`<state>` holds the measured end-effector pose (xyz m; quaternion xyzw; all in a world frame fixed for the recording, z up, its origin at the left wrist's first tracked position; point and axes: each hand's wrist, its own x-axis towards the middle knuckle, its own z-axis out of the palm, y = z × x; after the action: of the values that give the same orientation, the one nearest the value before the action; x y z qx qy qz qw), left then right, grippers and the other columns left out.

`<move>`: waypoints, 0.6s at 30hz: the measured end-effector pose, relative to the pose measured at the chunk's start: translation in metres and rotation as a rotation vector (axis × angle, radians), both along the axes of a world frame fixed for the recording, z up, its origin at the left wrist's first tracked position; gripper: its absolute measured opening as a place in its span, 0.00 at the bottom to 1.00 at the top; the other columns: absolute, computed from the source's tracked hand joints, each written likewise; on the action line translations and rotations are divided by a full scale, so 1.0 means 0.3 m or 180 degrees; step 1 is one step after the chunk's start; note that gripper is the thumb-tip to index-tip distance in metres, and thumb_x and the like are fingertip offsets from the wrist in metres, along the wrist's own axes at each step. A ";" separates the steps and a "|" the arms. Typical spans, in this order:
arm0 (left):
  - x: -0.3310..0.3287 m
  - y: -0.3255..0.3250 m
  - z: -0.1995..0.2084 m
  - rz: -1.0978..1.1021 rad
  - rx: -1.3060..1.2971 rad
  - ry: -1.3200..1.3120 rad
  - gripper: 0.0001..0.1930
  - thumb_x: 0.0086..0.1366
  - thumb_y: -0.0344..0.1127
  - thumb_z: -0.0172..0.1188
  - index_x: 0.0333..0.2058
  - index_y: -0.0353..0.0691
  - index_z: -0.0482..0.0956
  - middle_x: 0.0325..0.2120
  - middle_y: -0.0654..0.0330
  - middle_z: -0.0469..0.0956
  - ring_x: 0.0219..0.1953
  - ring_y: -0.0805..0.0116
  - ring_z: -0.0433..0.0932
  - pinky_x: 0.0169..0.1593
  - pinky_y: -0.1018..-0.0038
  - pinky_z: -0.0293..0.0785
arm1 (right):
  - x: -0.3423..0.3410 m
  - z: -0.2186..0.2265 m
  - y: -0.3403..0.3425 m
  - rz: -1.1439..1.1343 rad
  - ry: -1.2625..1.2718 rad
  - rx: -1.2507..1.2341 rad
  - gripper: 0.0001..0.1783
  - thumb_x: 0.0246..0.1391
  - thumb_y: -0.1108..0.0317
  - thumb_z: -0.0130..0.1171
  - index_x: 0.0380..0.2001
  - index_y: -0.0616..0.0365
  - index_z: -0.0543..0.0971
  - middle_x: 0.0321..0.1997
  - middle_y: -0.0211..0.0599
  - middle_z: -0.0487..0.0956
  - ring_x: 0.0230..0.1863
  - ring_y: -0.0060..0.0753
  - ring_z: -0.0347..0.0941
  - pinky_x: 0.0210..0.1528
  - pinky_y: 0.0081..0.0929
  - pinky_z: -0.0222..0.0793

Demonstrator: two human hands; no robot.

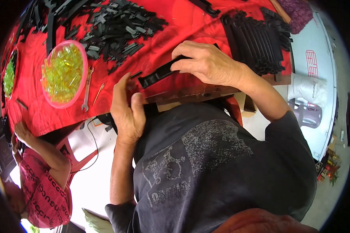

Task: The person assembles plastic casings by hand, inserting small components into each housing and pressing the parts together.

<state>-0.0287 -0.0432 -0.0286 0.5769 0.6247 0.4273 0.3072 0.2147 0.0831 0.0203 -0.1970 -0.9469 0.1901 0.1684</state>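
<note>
A long black plastic channel piece, with raised ribs inside its trough, lies slantwise near the table's front edge. My right hand grips it from above, fingers bent over its right part and covering some of it. Just off its left end is my left hand, thumb and fingers apart. A small dark strip shows by my left fingertips; whether they touch it I cannot tell. Beyond both hands spreads a loose pile of short black plastic strips.
A pink bowl of yellow-green clear pieces, a wrench and a thin wooden stick lie on the red tablecloth. Stacked black channel pieces stand at right. At lower left sits another person, by a second bowl.
</note>
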 end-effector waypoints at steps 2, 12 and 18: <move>-0.011 0.003 0.003 0.0031 -0.0045 -0.0048 0.20 0.74 0.42 0.53 0.57 0.34 0.73 0.41 0.47 0.77 0.43 0.51 0.79 0.51 0.64 0.75 | 0.032 0.028 0.005 -0.0377 0.0066 0.0306 0.11 0.49 0.75 0.66 0.38 0.57 0.83 0.40 0.33 0.77 0.41 0.39 0.79 0.40 0.35 0.78; -0.013 0.058 -0.010 -0.0108 0.0198 0.0598 0.08 0.68 0.28 0.60 0.44 0.35 0.81 0.39 0.50 0.80 0.40 0.52 0.82 0.44 0.66 0.77 | 0.494 0.139 0.147 -0.3168 -0.0076 0.1665 0.14 0.56 0.67 0.69 0.44 0.61 0.84 0.44 0.43 0.83 0.43 0.46 0.81 0.47 0.31 0.75; -0.007 0.056 -0.028 -0.0037 0.0215 0.0647 0.07 0.66 0.27 0.61 0.43 0.35 0.81 0.38 0.52 0.80 0.40 0.54 0.82 0.44 0.66 0.78 | 0.776 0.036 0.186 -0.3860 -0.0809 0.1864 0.16 0.56 0.60 0.67 0.44 0.56 0.85 0.45 0.44 0.83 0.45 0.50 0.80 0.48 0.38 0.75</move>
<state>-0.0308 -0.0265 -0.0370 0.6310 0.6345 0.3856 0.2251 0.4475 0.1390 0.0310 -0.6596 -0.6940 -0.2263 0.1789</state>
